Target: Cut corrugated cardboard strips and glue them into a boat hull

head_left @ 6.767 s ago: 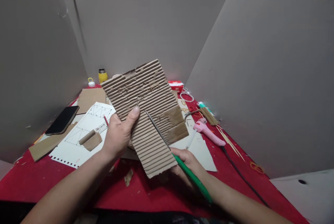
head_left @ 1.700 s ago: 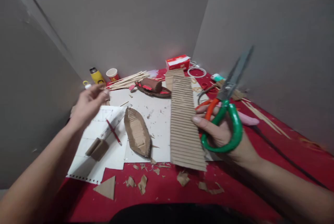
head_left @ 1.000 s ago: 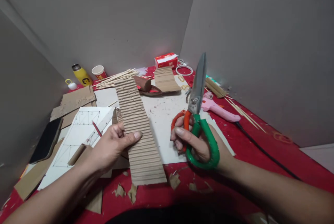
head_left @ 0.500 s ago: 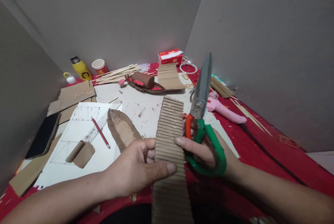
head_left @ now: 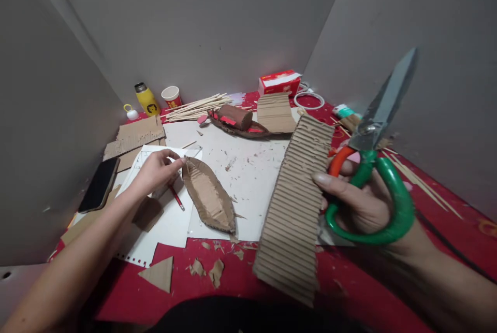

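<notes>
"Why does the right hand clamp both scissors and cardboard strip?"

"Probably to spare the left hand, which is at the far tip of the cardboard boat."

"Is it gripping?"

"I can't tell; its fingers are curled there. The boat lies mostly on the white sheet, left of the strip."

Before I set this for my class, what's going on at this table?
The person's right hand holds a long strip of corrugated brown cardboard together with green-and-orange-handled metal scissors. The left hand is at the pointed far tip of a hollow, boat-shaped brown cardboard piece; whether they touch is unclear. That piece lies on a flat white sheet; behind it sits a small brown model boat with red patches.
</notes>
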### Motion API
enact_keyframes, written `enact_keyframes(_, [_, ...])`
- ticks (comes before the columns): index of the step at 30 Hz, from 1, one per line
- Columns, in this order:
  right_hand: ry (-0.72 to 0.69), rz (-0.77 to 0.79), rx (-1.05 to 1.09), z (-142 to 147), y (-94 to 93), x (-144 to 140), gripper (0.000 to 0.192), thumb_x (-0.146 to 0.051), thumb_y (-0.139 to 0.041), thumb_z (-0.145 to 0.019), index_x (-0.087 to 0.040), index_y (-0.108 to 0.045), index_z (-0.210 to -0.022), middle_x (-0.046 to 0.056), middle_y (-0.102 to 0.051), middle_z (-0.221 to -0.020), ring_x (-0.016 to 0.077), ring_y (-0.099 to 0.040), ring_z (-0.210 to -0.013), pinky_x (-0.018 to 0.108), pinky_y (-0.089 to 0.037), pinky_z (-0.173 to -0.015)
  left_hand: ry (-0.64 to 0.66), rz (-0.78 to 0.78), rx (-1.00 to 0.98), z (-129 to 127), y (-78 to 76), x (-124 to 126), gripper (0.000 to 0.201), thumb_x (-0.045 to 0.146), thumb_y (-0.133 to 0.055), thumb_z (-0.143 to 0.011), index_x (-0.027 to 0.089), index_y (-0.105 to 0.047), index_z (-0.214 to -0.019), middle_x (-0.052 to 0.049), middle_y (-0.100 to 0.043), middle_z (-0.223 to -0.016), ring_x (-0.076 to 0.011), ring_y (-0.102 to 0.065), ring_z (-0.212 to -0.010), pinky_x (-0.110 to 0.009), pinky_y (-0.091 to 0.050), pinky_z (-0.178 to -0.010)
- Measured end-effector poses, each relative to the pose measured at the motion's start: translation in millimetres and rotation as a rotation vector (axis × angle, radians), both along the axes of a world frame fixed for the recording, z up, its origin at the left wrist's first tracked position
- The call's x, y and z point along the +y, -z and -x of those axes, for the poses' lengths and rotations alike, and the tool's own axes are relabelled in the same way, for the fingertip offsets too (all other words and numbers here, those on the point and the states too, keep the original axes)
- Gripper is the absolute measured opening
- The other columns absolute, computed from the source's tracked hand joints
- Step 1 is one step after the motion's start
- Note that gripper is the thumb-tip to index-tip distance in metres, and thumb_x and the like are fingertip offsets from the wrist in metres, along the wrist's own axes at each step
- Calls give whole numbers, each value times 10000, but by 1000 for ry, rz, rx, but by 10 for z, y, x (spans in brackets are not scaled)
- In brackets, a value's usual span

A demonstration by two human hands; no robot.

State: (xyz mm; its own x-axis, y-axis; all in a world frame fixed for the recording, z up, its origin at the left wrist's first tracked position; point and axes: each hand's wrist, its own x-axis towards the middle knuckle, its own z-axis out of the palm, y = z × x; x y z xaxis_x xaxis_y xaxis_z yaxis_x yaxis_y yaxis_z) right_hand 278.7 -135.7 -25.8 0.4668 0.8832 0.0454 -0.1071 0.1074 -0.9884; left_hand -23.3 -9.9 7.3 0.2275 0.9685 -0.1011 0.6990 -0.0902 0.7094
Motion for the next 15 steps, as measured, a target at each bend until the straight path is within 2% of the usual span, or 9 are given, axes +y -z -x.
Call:
enact_keyframes(3, [-91, -11, 75, 5, -17, 11, 394, -400, -880, -557, -237, -527, -623, -67, -521, -426, 133, -503, -317, 238, -435, -309, 70, 67, -13, -25, 111, 63, 269, 430, -683, -750, 171, -626, -707, 27, -536, -481, -117, -471, -414, -228, -325, -425])
enact_keyframes(6, [-141, 9, 62, 3, 26, 8, 358, -394, -865, -598, -225, -551, -634, -53, -547, -420, 128, -508, -324, 224, -442, -320, 117, 110, -46, -95, 156, 84, 249, 392, -666, -748, 178, -597, -641, 35, -516, -481, -103, -445, -405, -221, -322, -416])
enact_keyframes(12, [-221, 61, -22, -39, 150, -13, 213, -334, -800, -735, -226, -617, -716, -45, -605, -488, 127, -542, -365, 216, -449, -356, 141, 99, -80, -158, 96, 241, 228, 388, -685, -728, 173, -630, -679, 54, -479, -471, -78, -378, -395, -201, -262, -397])
enact_keyframes(15, [-301, 68, -52, -49, 163, -31, 228, -335, -751, -789, -207, -632, -641, -17, -617, -483, 146, -569, -407, 249, -492, -425, 138, 57, -85, -169, 51, 365, 250, 411, -698, -714, 165, -659, -698, 39, -518, -507, -75, -382, -408, -197, -252, -395])
